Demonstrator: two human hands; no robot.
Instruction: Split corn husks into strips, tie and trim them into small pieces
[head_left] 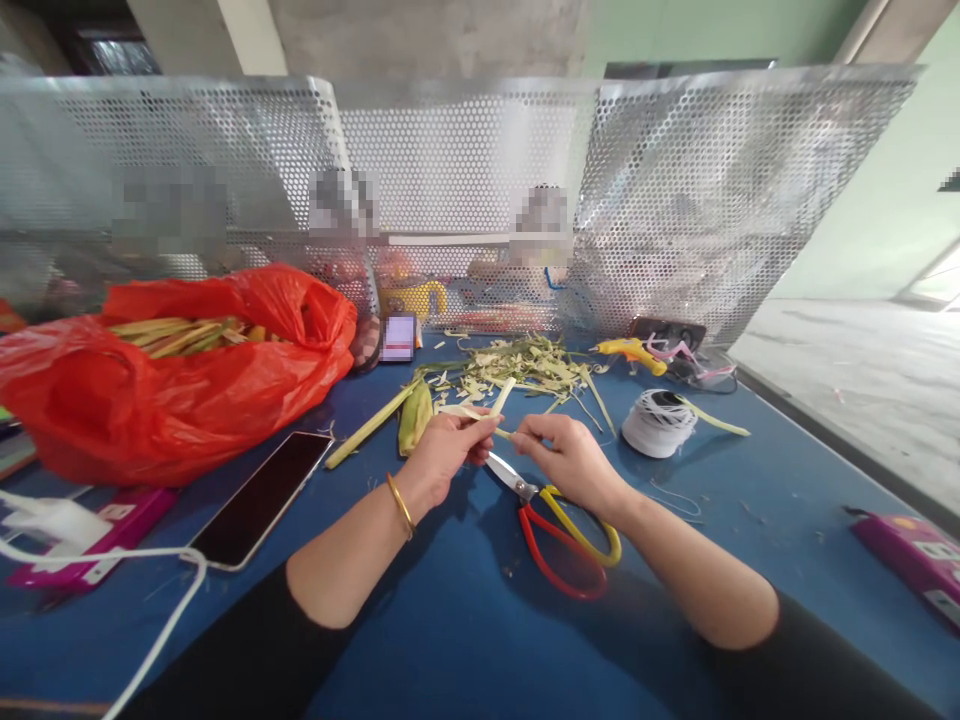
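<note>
Pale strips of plant leaf (504,396) stick up from the fingers of my left hand (446,450), which is closed on them. Just to its right, my right hand (570,455) is pinched at the lower end of a thin pale green strip. Below the hands lie scissors (529,492) with one red and one yellow handle, their blade tips hidden by my left hand. A thicker green leaf piece (415,418) rests beside my left hand. Beyond both hands spreads a heap of plant scraps (525,368).
A red plastic bag (187,400) of plant stalks stands at left, near a black phone (259,498) and a white cable (161,640). At right are a spool of white string (658,424) and a yellow glue gun (634,352). A perforated metal screen (465,150) closes the back.
</note>
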